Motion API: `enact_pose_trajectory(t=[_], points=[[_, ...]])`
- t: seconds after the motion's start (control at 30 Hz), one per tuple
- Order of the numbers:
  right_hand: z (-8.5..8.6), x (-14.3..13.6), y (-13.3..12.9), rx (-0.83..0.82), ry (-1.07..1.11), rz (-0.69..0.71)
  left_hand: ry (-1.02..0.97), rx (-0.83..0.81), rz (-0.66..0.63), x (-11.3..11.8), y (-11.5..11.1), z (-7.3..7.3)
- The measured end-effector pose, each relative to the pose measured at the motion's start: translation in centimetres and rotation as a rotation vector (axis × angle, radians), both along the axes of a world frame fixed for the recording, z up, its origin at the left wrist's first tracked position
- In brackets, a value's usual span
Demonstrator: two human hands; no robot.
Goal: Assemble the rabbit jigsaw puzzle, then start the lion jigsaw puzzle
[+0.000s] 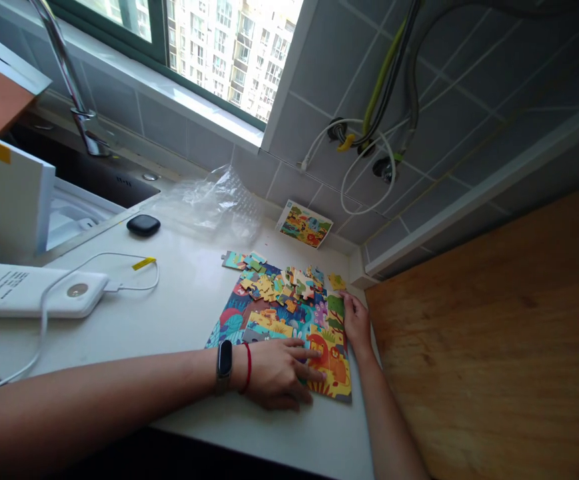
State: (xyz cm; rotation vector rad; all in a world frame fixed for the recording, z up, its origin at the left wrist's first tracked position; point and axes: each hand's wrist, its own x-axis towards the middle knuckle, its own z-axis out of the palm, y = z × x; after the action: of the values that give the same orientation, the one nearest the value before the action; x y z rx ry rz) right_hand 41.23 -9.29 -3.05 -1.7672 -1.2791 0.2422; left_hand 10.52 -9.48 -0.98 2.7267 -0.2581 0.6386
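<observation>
Our left hand (282, 373) flat, fingers spread on jigsaw puzzle (289, 327); right hand (356, 323) open at puzzle edge; loose pieces (279, 283) heaped above; power bank (29, 290), plastic bag (214, 203) on worktop (169, 313).

The left hand (279, 372) lies flat on the colourful cardboard jigsaw puzzle (289, 327). The right hand (356, 323) touches its right edge. Loose pieces (279, 283) lie on top.

Multicoloured animal-print jigsaw puzzle (289, 320), white countertop (169, 320), red wrist string (248, 368), black wristband (224, 363)
</observation>
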Motion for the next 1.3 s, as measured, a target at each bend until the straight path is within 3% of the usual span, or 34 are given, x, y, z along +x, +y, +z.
enact_pose_trajectory(t=[0.53, 0.73, 1.07, 1.3], points=[[-0.8, 0.5, 0.1, 0.092, 0.245, -0.058, -0.138, -0.113, 0.032, -0.6, 2.6, 1.3], [-0.9, 0.8, 0.2, 0.086, 0.222, -0.045, -0.140, -0.059, 0.167, -0.8, 4.2, 1.0], [-0.4, 0.3, 0.0, 0.038, 0.130, 0.003, -0.013, -0.004, 0.531, -0.8, 5.9, -0.1], [0.2, -0.2, 0.0, 0.026, 0.059, 0.011, -0.062, -0.073, 0.594, -0.5, 6.3, -1.1]])
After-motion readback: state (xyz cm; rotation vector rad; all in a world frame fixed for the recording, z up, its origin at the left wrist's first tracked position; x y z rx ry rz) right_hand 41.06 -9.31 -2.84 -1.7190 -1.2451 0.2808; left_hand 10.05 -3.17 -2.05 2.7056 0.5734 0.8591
